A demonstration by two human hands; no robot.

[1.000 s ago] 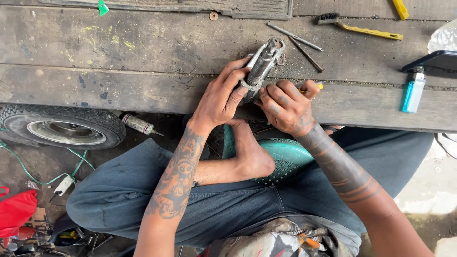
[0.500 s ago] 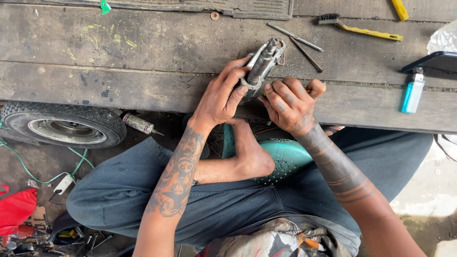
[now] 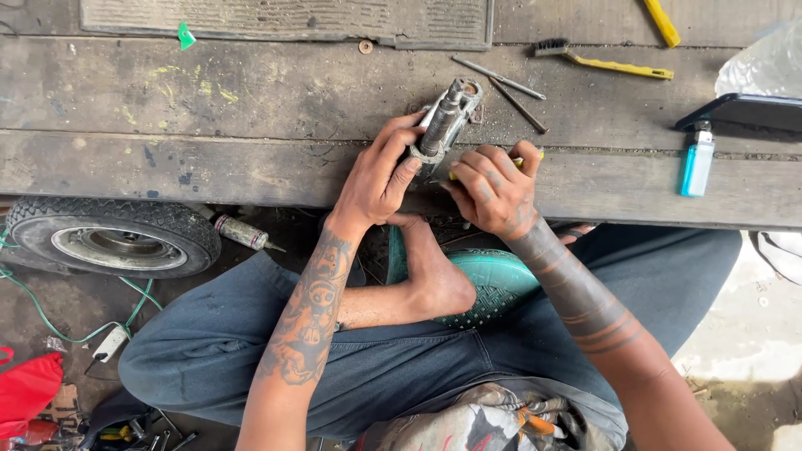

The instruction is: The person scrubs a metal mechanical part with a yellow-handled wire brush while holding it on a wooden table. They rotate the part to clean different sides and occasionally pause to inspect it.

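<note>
My left hand [image 3: 378, 174] grips a grey metal cylindrical part [image 3: 447, 117] that rests tilted on the edge of a worn wooden workbench [image 3: 209, 159]. My right hand [image 3: 494, 188] is closed around a small yellow-handled tool [image 3: 525, 159] whose tip sits at the base of the metal part; most of the tool is hidden by my fingers. Both tattooed forearms reach up from my lap. I sit cross-legged in blue trousers, one bare foot [image 3: 434, 276] on a teal sandal [image 3: 493, 280].
On the bench lie two thin metal rods [image 3: 501, 79], a yellow-handled wire brush [image 3: 601, 60], a blue lighter [image 3: 695, 159], a dark phone [image 3: 748, 110] and a clear plastic bag [image 3: 769, 58]. Below left sit a small tyred wheel [image 3: 113, 238], a green cable [image 3: 75, 330] and a red object [image 3: 25, 392].
My right hand has shifted slightly down and left against the base of the metal part. My left hand keeps the same grip.
</note>
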